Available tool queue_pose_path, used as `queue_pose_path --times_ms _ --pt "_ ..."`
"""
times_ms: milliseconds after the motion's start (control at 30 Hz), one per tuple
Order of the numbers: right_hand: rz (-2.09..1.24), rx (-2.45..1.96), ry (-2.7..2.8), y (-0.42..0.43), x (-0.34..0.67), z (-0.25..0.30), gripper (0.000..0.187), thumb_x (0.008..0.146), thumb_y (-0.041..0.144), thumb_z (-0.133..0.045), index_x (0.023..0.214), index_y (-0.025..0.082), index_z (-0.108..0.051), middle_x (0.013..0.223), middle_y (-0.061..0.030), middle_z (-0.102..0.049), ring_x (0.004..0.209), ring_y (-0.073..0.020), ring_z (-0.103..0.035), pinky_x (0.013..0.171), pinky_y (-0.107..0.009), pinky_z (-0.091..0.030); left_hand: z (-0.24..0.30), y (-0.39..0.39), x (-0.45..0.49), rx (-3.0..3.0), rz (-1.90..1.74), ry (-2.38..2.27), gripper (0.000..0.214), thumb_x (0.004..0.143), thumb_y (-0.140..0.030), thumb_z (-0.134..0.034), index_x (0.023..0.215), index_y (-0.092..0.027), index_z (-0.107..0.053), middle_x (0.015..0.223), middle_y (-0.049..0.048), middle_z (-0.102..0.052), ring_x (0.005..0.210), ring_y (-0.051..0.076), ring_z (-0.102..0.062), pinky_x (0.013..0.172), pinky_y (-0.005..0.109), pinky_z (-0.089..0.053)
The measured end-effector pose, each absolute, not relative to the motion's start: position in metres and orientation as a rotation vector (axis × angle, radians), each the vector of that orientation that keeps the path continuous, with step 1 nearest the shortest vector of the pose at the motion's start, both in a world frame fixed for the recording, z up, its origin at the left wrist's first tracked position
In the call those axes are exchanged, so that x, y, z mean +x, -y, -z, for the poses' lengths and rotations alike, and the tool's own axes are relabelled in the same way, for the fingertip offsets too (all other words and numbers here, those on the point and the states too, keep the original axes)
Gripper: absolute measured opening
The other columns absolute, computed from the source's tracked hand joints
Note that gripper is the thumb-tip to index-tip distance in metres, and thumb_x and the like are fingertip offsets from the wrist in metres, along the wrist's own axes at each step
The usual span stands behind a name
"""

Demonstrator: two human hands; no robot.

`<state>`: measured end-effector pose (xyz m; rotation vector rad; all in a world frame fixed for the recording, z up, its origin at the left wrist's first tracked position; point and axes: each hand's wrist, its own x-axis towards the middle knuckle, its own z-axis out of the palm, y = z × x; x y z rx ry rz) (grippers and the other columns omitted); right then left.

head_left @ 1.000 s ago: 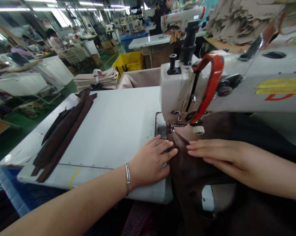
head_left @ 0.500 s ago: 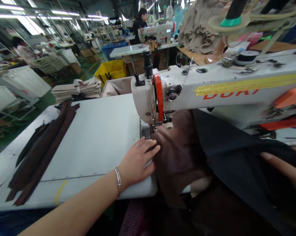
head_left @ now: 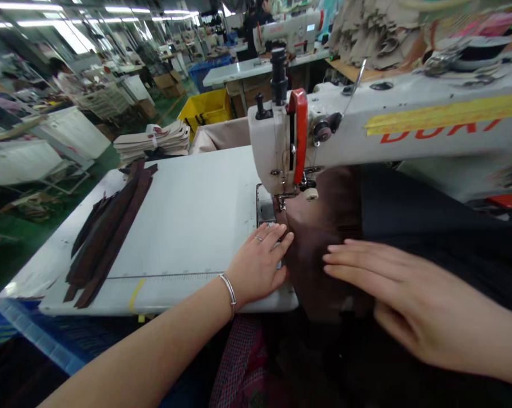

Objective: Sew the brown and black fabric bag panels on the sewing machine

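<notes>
A dark brown fabric piece (head_left: 311, 243) lies under the presser foot of a white sewing machine (head_left: 341, 130). My left hand (head_left: 262, 260) rests at the fabric's left edge, just in front of the needle area, fingers stretched out. On its wrist is a silver bangle. Over the right part of the brown fabric my right hand (head_left: 392, 289) is held flat, fingers extended and apart from the thumb. Black fabric (head_left: 409, 209) spreads beneath and behind it, joining the brown. Whether the right fingertips touch the cloth I cannot tell.
Dark brown strips (head_left: 115, 238) lie on the left of the white sewing table (head_left: 188, 204). Beyond it are a stack of pale cut pieces (head_left: 154, 140) and a yellow bin (head_left: 209, 107). A blue crate (head_left: 47, 334) stands at lower left. Another person (head_left: 250, 31) is at a machine behind.
My right hand has come in from the right edge, off the black fabric, to over the brown piece. The black fabric lies flatter. My left hand stays by the needle; the view has shifted.
</notes>
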<state>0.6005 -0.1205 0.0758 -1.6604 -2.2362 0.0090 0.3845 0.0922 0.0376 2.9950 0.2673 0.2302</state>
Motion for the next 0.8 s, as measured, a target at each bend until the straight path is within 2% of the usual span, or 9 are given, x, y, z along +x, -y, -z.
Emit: queue_pose_path --times_ms 167,233,333,367,400,500,567,667,800 --pt "0.003 -1.522 2.307 0.095 0.562 -0.042 0.044 0.090 0.017 -0.053 0.134 0.016 -0.057 0.135 -0.0090 -0.062 0.122 -0.0240 -0.058 0.104 -0.044 -0.050 -0.046 -0.079 0.377 2.869 -0.294 -0.340 0.047 0.096 -0.025 -0.050 0.141 -0.013 -0.044 0.149 0.0155 -0.046 0.142 0.028 -0.040 0.121 0.050 -0.031" --pt "0.044 -1.494 2.292 0.093 0.565 -0.034 0.039 0.092 0.015 -0.052 0.131 0.016 -0.060 0.130 -0.0086 -0.065 0.118 -0.0229 -0.060 0.099 -0.042 -0.052 -0.055 -0.055 0.355 2.700 -0.420 -0.522 0.037 0.096 -0.025 -0.049 0.132 -0.013 -0.049 0.133 0.0156 -0.058 0.127 0.027 -0.052 0.110 0.047 -0.044" --pt "0.066 -1.460 2.283 0.094 0.568 -0.032 0.037 0.092 0.010 -0.051 0.127 0.015 -0.061 0.129 -0.0089 -0.065 0.119 -0.0232 -0.059 0.100 -0.042 -0.052 -0.056 -0.008 0.311 2.377 -0.382 -0.866 0.014 0.096 -0.029 -0.050 0.095 -0.018 -0.058 0.094 0.0080 -0.064 0.088 0.022 -0.062 0.081 0.039 -0.055" --pt "0.073 -1.439 2.289 0.095 0.567 -0.032 0.037 0.091 0.007 -0.050 0.126 0.014 -0.061 0.132 -0.0096 -0.064 0.122 -0.0236 -0.057 0.103 -0.043 -0.050 -0.049 0.005 0.298 2.279 -0.253 -0.941 0.011 0.094 -0.028 -0.054 0.091 -0.019 -0.059 0.091 0.0065 -0.064 0.084 0.021 -0.063 0.080 0.038 -0.055" --pt "0.073 -1.421 2.300 0.095 0.565 -0.033 0.037 0.090 0.005 -0.048 0.124 0.012 -0.062 0.136 -0.0101 -0.062 0.126 -0.0236 -0.055 0.105 -0.043 -0.049 -0.040 0.016 0.288 2.178 -0.183 -1.024 0.014 0.088 -0.028 -0.062 0.099 -0.019 -0.060 0.099 0.0078 -0.065 0.092 0.024 -0.063 0.086 0.042 -0.055" --pt "0.033 -1.427 2.334 0.093 0.558 -0.036 0.035 0.088 0.004 -0.048 0.117 0.013 -0.065 0.141 -0.0094 -0.058 0.130 -0.0227 -0.053 0.108 -0.041 -0.048 -0.001 0.027 0.281 1.865 -0.205 -1.052 0.052 0.080 -0.030 -0.073 0.127 -0.019 -0.054 0.125 0.0113 -0.062 0.125 0.030 -0.054 0.111 0.049 -0.041" --pt "0.054 -1.441 2.352 0.091 0.555 -0.037 0.035 0.087 0.008 -0.052 0.120 0.014 -0.064 0.139 -0.0093 -0.060 0.125 -0.0233 -0.057 0.105 -0.041 -0.051 0.020 0.022 0.291 1.671 -0.232 -0.978 0.045 0.082 -0.033 -0.070 0.123 -0.018 -0.059 0.123 0.0100 -0.064 0.128 0.030 -0.052 0.115 0.049 -0.036" --pt "0.139 -1.402 2.365 0.090 0.556 -0.036 0.041 0.089 0.012 -0.053 0.129 0.013 -0.061 0.133 -0.0089 -0.064 0.119 -0.0235 -0.061 0.100 -0.040 -0.054 0.021 0.010 0.304 1.483 -0.151 -0.865 0.027 0.088 -0.036 -0.060 0.104 -0.015 -0.068 0.107 0.0084 -0.070 0.114 0.029 -0.059 0.108 0.045 -0.043" --pt "0.137 -1.350 2.362 0.091 0.560 -0.035 0.039 0.092 0.011 -0.048 0.128 0.014 -0.063 0.133 -0.0053 -0.065 0.120 -0.0193 -0.061 0.099 -0.035 -0.054 -0.037 -0.017 0.294 1.410 0.124 -0.747 0.027 0.091 -0.040 -0.058 0.094 -0.014 -0.064 0.087 0.0024 -0.066 0.085 0.018 -0.061 0.081 0.030 -0.051"
